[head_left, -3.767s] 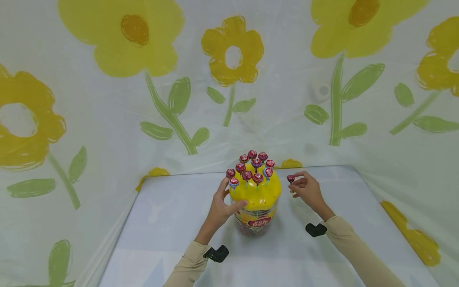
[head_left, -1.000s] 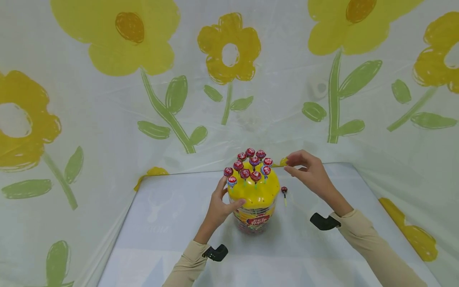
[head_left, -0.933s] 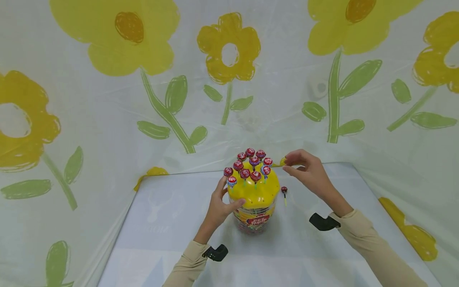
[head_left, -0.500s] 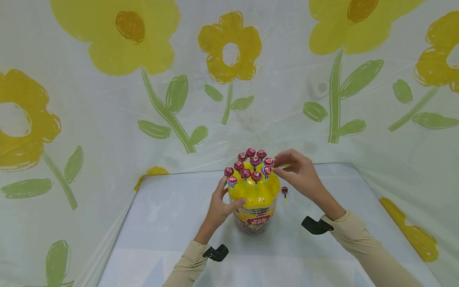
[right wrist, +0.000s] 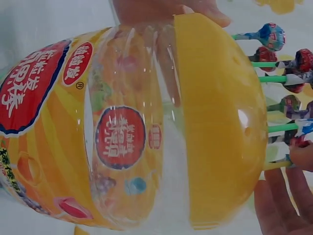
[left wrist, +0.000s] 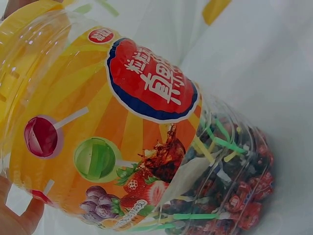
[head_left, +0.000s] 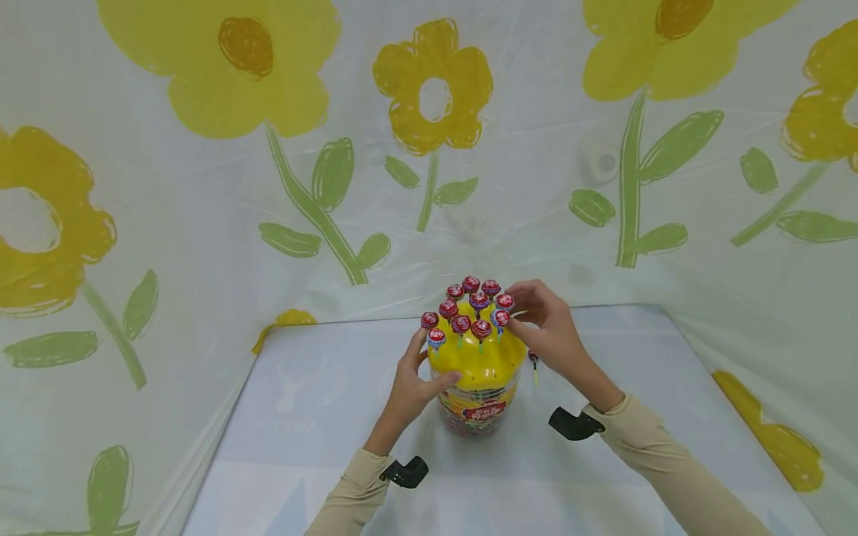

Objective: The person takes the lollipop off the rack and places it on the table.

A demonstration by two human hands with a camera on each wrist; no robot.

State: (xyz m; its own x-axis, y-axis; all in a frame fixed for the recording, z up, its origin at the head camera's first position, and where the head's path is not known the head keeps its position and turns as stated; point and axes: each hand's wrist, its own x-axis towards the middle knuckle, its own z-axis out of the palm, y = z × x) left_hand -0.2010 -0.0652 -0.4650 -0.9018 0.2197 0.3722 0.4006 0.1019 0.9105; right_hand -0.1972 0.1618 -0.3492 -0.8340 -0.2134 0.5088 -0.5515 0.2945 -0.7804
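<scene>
A clear lollipop jar [head_left: 480,411] with a yellow domed lid [head_left: 484,366] stands upright on the table, several wrapped lollipops [head_left: 460,324] poking up from holes in the lid. My left hand [head_left: 412,391] grips the jar's top from the left, thumb over the lid's front edge. At the lid's right side my right hand [head_left: 546,327] has thumb and fingers around a red-wrapped lollipop [head_left: 505,301]; its thumb overlaps the wrappers in the right wrist view. Through the wall, the left wrist view shows more lollipops [left wrist: 244,200] heaped at the bottom.
Another lollipop [head_left: 535,366] lies on the white table [head_left: 322,417], just right of the jar and partly behind my right hand. A white curtain [head_left: 523,179] with yellow flowers hangs at the table's back and sides.
My right hand earlier held a lollipop, which now lies on the table. That hand then moved left from beside the jar to the lollipops on the lid. My left hand stays on the jar.
</scene>
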